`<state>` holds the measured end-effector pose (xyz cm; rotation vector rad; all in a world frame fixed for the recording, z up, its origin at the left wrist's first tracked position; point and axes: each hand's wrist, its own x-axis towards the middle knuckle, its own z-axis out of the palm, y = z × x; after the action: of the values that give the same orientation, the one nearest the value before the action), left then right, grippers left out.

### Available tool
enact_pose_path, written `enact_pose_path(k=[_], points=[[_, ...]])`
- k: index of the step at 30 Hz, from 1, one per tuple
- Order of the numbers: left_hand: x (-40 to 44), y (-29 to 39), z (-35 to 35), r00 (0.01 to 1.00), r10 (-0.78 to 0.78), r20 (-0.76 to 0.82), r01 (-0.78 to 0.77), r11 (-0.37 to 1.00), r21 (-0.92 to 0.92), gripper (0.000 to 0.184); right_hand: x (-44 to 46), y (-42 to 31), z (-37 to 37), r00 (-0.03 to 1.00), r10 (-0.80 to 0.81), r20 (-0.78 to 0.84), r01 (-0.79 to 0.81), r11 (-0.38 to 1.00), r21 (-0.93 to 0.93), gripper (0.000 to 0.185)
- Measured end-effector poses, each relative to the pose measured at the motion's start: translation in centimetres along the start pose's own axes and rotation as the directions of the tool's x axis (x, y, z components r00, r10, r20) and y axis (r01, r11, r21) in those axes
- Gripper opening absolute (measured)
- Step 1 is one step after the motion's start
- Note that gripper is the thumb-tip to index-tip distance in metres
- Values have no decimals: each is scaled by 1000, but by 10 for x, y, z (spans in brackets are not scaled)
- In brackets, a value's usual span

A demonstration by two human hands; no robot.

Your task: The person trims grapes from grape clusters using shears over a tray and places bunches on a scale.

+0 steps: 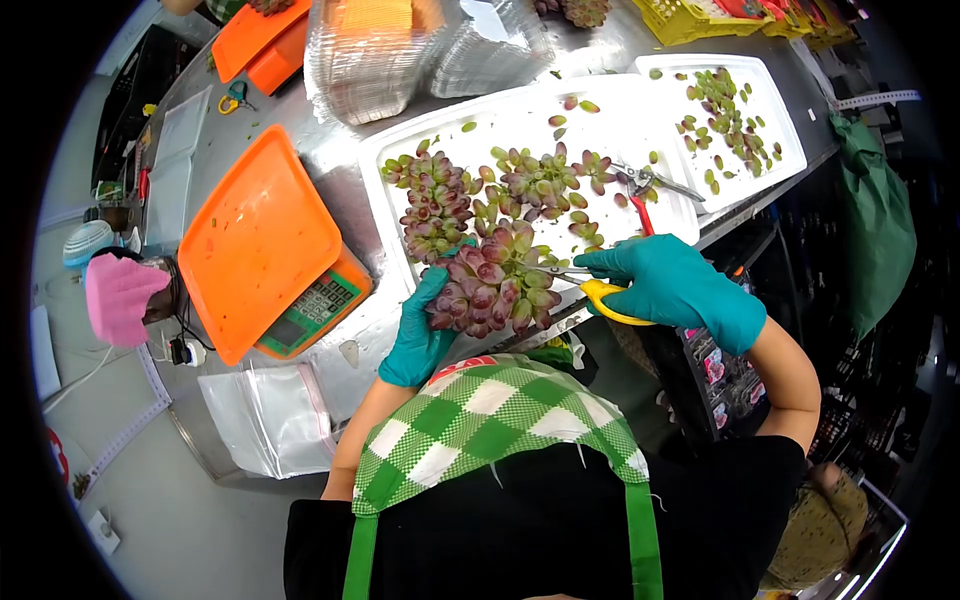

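Observation:
A large purple-green succulent cluster (492, 285) is gripped along its left side by my left hand (418, 335), which wears a teal glove. From the right, my gloved right hand (680, 288) holds scissors with yellow handles (608, 298). Their blades point left and reach the cluster's right edge; the exact contact is hidden by leaves. Just beyond, a white tray (520, 112) bears more succulent rosettes (540, 180) and loose leaves. Red-handled snips (641, 210) lie on the tray's right part, above my right hand.
An orange-topped scale (265, 240) stands left of the tray, with clear plastic bags (268, 415) nearer me. A second white tray (770, 95) holds loose leaves at right. Stacked clear plastic containers (365, 65) and a yellow crate (690, 22) are at the back.

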<state>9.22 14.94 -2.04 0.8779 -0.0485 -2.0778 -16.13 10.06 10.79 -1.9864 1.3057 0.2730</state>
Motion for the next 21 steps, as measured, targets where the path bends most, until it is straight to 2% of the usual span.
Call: enact_pose_path(k=[2, 5, 9, 11, 14, 17, 20, 21], points=[[4, -1, 0, 1000, 20, 3, -20, 999, 44, 46, 0, 2, 3, 998, 56, 35, -57, 998, 19, 38], [7, -2, 4, 999, 35, 41, -40, 993, 112, 47, -2, 9, 13, 997, 82, -4, -82, 996, 34, 39], [14, -3, 7, 996, 34, 82, -49, 981, 188, 48, -3, 18, 25, 997, 55, -60, -56, 998, -24, 40], [17, -5, 7, 998, 25, 56, -35, 983, 183, 48, -3, 24, 34, 992, 54, -110, -56, 998, -12, 38], [20, -7, 11, 999, 11, 36, -17, 982, 188, 48, -6, 21, 41, 981, 61, -185, -83, 991, -109, 34], [21, -8, 11, 1000, -19, 8, 18, 987, 159, 47, -5, 23, 42, 983, 86, -159, -99, 992, -72, 30], [21, -9, 8, 999, -48, -1, 47, 990, 136, 47, -8, 30, 51, 966, 3, -258, -25, 996, -83, 31], [21, -8, 7, 998, -55, 1, 55, 989, 134, 47, -8, 31, 51, 971, 8, -241, -25, 998, -65, 32]])
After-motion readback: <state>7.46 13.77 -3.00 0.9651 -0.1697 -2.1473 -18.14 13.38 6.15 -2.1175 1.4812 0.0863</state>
